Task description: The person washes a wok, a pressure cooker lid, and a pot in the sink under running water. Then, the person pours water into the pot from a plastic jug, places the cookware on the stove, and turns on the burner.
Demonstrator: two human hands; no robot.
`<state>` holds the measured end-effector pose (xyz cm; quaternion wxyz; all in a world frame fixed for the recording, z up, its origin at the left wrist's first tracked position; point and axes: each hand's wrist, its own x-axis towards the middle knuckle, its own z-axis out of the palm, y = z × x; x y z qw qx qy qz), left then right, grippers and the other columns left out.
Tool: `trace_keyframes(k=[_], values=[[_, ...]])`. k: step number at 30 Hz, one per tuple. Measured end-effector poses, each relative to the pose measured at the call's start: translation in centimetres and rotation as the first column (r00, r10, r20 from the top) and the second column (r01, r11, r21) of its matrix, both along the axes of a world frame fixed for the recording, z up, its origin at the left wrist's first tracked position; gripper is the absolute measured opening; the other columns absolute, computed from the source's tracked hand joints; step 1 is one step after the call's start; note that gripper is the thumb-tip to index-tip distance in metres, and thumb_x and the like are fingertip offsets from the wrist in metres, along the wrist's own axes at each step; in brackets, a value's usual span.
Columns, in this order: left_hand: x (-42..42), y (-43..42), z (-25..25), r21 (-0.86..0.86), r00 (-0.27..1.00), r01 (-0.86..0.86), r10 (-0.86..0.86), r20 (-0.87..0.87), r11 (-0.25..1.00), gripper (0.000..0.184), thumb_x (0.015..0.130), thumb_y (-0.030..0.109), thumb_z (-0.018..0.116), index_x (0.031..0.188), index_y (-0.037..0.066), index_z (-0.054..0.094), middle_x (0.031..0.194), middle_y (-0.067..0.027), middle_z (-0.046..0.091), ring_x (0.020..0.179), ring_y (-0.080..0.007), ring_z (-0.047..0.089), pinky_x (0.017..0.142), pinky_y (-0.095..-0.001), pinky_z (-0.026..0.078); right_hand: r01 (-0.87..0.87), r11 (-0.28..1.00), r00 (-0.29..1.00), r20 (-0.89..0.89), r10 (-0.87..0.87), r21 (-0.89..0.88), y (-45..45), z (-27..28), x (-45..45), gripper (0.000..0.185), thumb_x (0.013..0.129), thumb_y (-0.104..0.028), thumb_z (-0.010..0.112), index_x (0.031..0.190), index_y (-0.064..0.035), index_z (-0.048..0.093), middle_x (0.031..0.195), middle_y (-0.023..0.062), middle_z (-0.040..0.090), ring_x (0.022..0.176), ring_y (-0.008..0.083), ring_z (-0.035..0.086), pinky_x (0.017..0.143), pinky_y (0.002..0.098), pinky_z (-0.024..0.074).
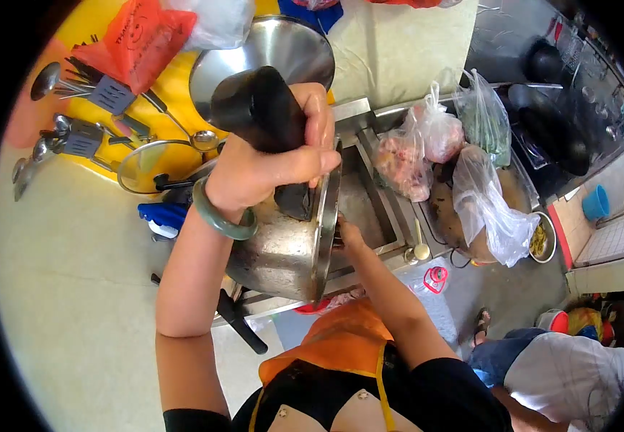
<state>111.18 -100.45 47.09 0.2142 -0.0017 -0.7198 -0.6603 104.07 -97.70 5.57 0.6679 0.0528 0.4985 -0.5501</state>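
My left hand (pixel 276 165), with a green bangle at the wrist, is wrapped round the thick black handle (pixel 258 108) of a large metal pan. The pan (pixel 276 263) is tilted steeply onto its side, with its scuffed outer face to the left and its rim upright. Beyond that rim is my right hand (pixel 351 236), close to the inner side of the pan. Its fingers are mostly hidden, and what they touch cannot be made out. Behind the pan lies a metal counter with a rectangular recess (pixel 366 209).
Ladles and slotted turners (pixel 108 95), a glass lid (pixel 143 167) and a steel bowl (pixel 283 54) are at the upper left. Bagged food (pixel 406 155) sits on the right, beside a black wok (pixel 553 126). Another person (pixel 568 371) is at the lower right.
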Motion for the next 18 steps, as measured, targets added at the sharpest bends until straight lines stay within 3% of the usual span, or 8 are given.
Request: trace_keyframes(k=[2,4,8,14,15,17,18], values=[[0.4,1.3,0.3,-0.016,0.997,0.071,-0.071,-0.015,0.997,0.027,0.07,0.004,0.064,0.073,0.008,0.038,0.065,-0.0022,0.045,0.054,-0.009,0.046,0.051,-0.0213,0.037,0.023,1.0,1.0,0.019,-0.023,0.016,1.2,1.9,0.5,0.041,0.087,-0.045,0.05,0.104,-0.0079,0.056,0.094,0.0084,0.059,0.083,0.0268,0.058,0.066,0.0464,0.0491],[0.7,2.7,0.5,-0.053,0.992,0.126,-0.127,-0.027,0.991,0.03,0.07,0.012,0.066,0.076,0.009,0.037,0.062,-0.0034,0.044,0.051,-0.0118,0.044,0.048,-0.0215,0.035,0.064,0.996,0.996,0.061,-0.06,-0.058,1.4,1.1,1.2,0.037,0.088,-0.042,0.049,0.101,-0.0088,0.058,0.092,0.0076,0.06,0.081,0.0255,0.059,0.067,0.0438,0.05],[1.7,5.5,1.1,-0.043,0.985,0.172,-0.172,0.0,0.984,0.035,0.067,0.013,0.07,0.079,0.009,0.036,0.061,-0.0029,0.044,0.05,-0.0108,0.043,0.047,-0.0204,0.034,0.145,0.968,0.986,0.113,-0.124,-0.206,2.1,0.9,2.5,0.031,0.088,-0.036,0.045,0.097,-0.0115,0.061,0.091,0.0068,0.062,0.079,0.0235,0.06,0.068,0.0412,0.0511],[2.8,8.6,1.0,-0.037,0.968,0.251,-0.25,0.028,0.967,0.039,0.065,0.013,0.072,0.08,0.008,0.037,0.061,-0.0024,0.045,0.05,-0.01,0.042,0.046,-0.0195,0.033,0.258,0.954,0.954,0.193,-0.228,-0.153,3.4,0.7,3.5,0.033,0.088,-0.035,0.041,0.105,-0.0127,0.057,0.1,0.0074,0.062,0.086,0.024,0.059,0.071,0.0413,0.0513],[3.2,9.0,0.9,-0.02,0.972,0.228,-0.227,0.062,0.973,0.035,0.058,0.01,0.071,0.078,0.007,0.042,0.066,0.0012,0.046,0.058,-0.0058,0.042,0.053,-0.0182,0.033,0.265,0.947,0.95,0.217,-0.225,-0.179,3.4,-0.1,3.7,0.033,0.088,-0.036,0.041,0.106,-0.0128,0.056,0.101,0.0074,0.061,0.087,0.0242,0.059,0.072,0.0415,0.0513],[3.9,9.9,1.4,-0.006,0.972,0.222,-0.22,0.087,0.975,0.034,0.058,0.01,0.07,0.078,0.007,0.042,0.066,0.0008,0.046,0.058,-0.0063,0.042,0.053,-0.0187,0.033,0.297,0.929,0.936,0.259,-0.238,-0.22,3.6,-1.3,4.1,0.034,0.088,-0.036,0.041,0.109,-0.0131,0.055,0.103,0.0074,0.06,0.089,0.0247,0.058,0.073,0.0418,0.0512],[4.1,10.3,1.2,0.012,0.968,0.233,-0.233,0.094,0.972,0.034,0.058,0.011,0.07,0.078,0.007,0.042,0.066,0.0007,0.046,0.057,-0.0065,0.042,0.053,-0.0189,0.033,0.335,0.927,0.921,0.266,-0.284,-0.171,5.2,2.3,4.3,0.035,0.087,-0.037,0.041,0.11,-0.0143,0.053,0.1,0.006,0.06,0.088,0.025,0.058,0.074,0.0428,0.0513]])
